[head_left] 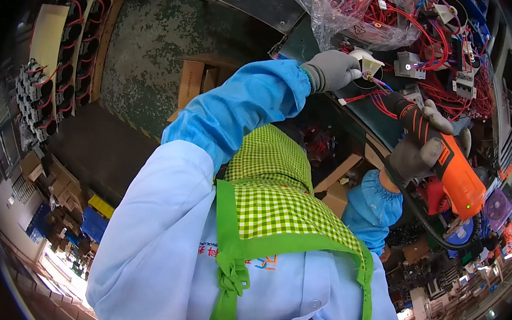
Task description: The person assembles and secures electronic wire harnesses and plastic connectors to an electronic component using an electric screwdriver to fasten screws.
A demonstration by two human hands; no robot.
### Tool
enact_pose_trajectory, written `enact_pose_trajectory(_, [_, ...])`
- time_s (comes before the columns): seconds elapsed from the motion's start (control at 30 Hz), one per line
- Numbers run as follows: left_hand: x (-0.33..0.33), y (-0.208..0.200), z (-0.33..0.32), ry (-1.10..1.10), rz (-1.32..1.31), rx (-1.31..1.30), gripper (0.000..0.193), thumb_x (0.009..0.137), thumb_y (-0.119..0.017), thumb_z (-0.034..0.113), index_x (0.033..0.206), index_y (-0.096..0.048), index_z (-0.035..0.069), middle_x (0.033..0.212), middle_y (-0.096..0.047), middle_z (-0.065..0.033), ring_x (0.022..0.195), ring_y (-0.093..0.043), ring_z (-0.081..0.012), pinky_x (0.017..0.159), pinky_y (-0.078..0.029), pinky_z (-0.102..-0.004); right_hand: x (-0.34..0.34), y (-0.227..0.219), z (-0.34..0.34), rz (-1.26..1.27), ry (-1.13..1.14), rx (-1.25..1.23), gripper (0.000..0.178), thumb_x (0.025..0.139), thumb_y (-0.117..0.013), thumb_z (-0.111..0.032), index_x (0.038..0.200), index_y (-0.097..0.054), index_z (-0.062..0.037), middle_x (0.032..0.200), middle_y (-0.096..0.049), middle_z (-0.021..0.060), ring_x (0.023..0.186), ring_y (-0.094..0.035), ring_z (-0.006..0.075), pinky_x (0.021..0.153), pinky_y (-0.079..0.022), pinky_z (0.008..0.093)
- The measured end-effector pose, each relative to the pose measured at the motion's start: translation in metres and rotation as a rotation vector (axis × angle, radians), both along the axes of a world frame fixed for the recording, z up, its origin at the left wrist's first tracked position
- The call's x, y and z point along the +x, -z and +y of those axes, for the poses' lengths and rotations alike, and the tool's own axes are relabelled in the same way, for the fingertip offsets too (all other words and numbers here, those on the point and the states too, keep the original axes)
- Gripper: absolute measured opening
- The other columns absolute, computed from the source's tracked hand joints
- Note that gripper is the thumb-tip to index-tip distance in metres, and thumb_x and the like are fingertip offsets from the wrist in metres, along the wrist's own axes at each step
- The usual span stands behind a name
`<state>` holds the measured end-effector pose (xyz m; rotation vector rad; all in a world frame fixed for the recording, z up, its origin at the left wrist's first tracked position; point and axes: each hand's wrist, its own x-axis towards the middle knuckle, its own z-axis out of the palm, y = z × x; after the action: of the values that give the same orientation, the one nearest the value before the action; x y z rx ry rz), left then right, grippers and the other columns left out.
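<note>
My gloved left hand (330, 71) reaches out over the workbench, its fingers closed on a white cone-shaped plastic part (369, 63). Thin coloured wires come out near that part's right side. In my gloved right hand (416, 154) is an orange and black power screwdriver (454, 175), its dark front end slanting up and left toward the white part. Whether its tip touches the part is hard to make out. A black cord hangs in a loop below the tool. Red wires (383, 104) lie between the two hands.
A clear plastic bag (339, 13) of red wires lies on the bench beyond my left hand. Grey switch-like blocks (409, 65) and tangled wires crowd the right side. Cardboard boxes (191, 86) stand below. A rack (52, 32) of black parts with red wires stands far left.
</note>
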<state>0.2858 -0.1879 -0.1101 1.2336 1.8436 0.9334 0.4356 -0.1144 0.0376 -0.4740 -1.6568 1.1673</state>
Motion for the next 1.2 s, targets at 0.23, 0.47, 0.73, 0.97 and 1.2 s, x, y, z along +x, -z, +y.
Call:
enact_pose_trajectory(0.23, [-0.008,-0.015,0.004,0.140,0.060,-0.131,0.031,0.092,-0.054,0.035,0.102,-0.065,0.008,0.088,-0.067,-0.0145,0.085,-0.063,-0.0345,0.075,-0.049,-0.0438,-0.001,-0.002,0.000,-0.009,0.018,0.006,0.064,0.085,-0.055,-0.029,0.137,-0.025,-0.0056,0.095,-0.062,0.0137,0.088,-0.062,0.0284,0.093,-0.046,0.0570])
enact_pose_trajectory(0.47, [0.007,-0.018,-0.007,0.098,0.380,0.006,0.022,0.090,-0.056,0.033,0.091,-0.064,0.012,0.079,-0.063,-0.0075,0.078,-0.062,-0.0293,0.073,-0.045,-0.0442,-0.002,0.004,0.000,-0.017,0.019,0.006,0.065,0.084,-0.057,-0.026,0.137,-0.025,-0.0061,0.095,-0.062,0.0140,0.088,-0.062,0.0290,0.092,-0.046,0.0564])
enact_pose_trajectory(0.73, [0.025,-0.015,-0.014,0.006,0.464,0.116,0.018,0.090,-0.056,0.030,0.092,-0.061,0.013,0.082,-0.061,-0.0043,0.078,-0.062,-0.0272,0.077,-0.042,-0.0443,0.002,0.007,0.003,-0.001,0.005,0.045,0.064,0.079,-0.057,-0.016,0.135,-0.028,-0.0026,0.091,-0.061,0.0192,0.082,-0.061,0.0314,0.085,-0.048,0.0569])
enact_pose_trajectory(0.97, [0.021,-0.028,-0.007,0.060,0.430,-0.035,0.018,0.089,-0.056,0.029,0.094,-0.061,0.012,0.082,-0.062,-0.0070,0.079,-0.063,-0.0274,0.072,-0.044,-0.0462,-0.002,0.005,0.000,-0.005,0.005,0.048,0.063,0.079,-0.057,-0.015,0.135,-0.029,-0.0040,0.091,-0.061,0.0197,0.080,-0.060,0.0317,0.082,-0.048,0.0584])
enact_pose_trajectory(1.2, [0.012,-0.021,0.001,0.064,0.384,-0.131,0.018,0.090,-0.055,0.027,0.095,-0.064,0.012,0.086,-0.063,-0.0090,0.082,-0.063,-0.0298,0.070,-0.047,-0.0456,-0.005,0.013,0.002,-0.008,-0.015,0.037,0.063,0.081,-0.058,-0.015,0.134,-0.029,-0.0018,0.091,-0.063,0.0176,0.084,-0.062,0.0303,0.087,-0.049,0.0528])
